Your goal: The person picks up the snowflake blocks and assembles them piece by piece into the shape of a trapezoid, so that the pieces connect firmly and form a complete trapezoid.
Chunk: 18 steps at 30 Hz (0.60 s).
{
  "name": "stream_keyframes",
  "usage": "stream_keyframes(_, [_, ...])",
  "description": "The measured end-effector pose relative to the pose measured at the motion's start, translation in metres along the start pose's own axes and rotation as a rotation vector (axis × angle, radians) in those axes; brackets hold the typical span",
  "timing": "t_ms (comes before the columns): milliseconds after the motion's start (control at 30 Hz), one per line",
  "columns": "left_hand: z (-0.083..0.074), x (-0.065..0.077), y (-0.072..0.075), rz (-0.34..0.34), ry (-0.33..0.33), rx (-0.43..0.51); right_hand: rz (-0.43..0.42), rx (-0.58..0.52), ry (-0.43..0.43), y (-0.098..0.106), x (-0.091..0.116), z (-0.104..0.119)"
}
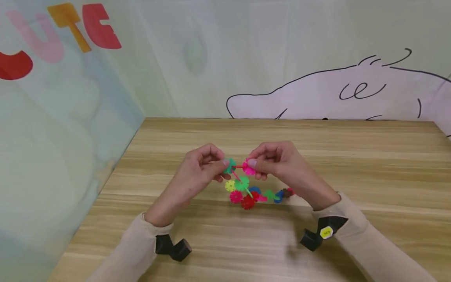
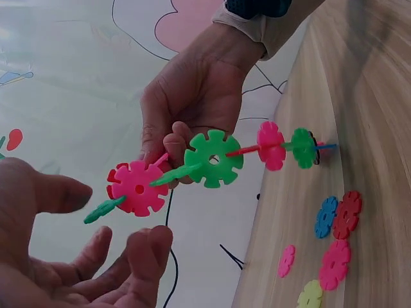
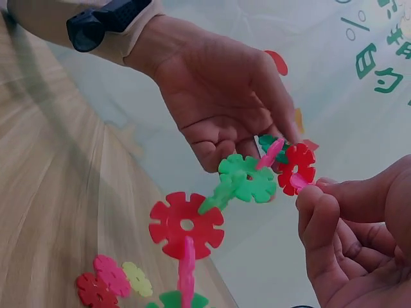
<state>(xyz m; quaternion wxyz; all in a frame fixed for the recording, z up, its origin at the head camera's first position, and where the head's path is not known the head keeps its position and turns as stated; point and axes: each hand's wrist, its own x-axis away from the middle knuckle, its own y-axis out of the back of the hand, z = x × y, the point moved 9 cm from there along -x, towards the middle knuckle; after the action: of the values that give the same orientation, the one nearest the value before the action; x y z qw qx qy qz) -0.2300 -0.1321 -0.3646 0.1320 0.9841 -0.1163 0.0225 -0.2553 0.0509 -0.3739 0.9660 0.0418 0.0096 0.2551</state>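
Chain of slotted plastic discs [image 1: 241, 182] up off the wooden table [image 1: 225, 243] at its near end, top between both hands, rest slanting down and off towards the right wrist; far end low, cannot tell hanging from resting. Main risk, by judgement: separation at the red disc [image 3: 302, 156], edge-on in the head view between teal disc [image 1: 231, 165] and pink disc [image 1: 248, 170]; probable cause, twist or slanted push on shallow slots. Also possible: a slip of the teal disc out of the fingers, given a hold near the rim and chain weight hanging from it by a pink link [image 3: 272, 154]. Lesser risk: a swing of the lower chain into loose discs [image 2: 347, 215] on the table, from a quick lift or jerk. Now pose: left hand [image 1: 197, 170] and right hand [image 1: 278, 162] facing each other above the table, level, thumbs towards the head camera, forearms in pale sleeves [image 1: 373, 243] angled in from both lower corners. Right thumb and forefinger together, clamped on the pink disc, other fingers curled behind. Left thumb over the teal rim in the head view, but thumb and fingertips apart around it in the left wrist view; cannot tell firm pinch from loose touch.
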Motion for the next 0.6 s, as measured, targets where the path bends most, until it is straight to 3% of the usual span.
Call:
stream_keyframes(267, [0.000, 0.001, -0.013, 0.116, -0.006, -0.047, 0.023, -0.002, -0.035, -0.005, 0.000, -0.003])
stream_keyframes(600, [0.006, 0.000, -0.013, 0.109, 0.052, -0.013, 0.026, -0.007, -0.046, -0.004, 0.000, -0.007])
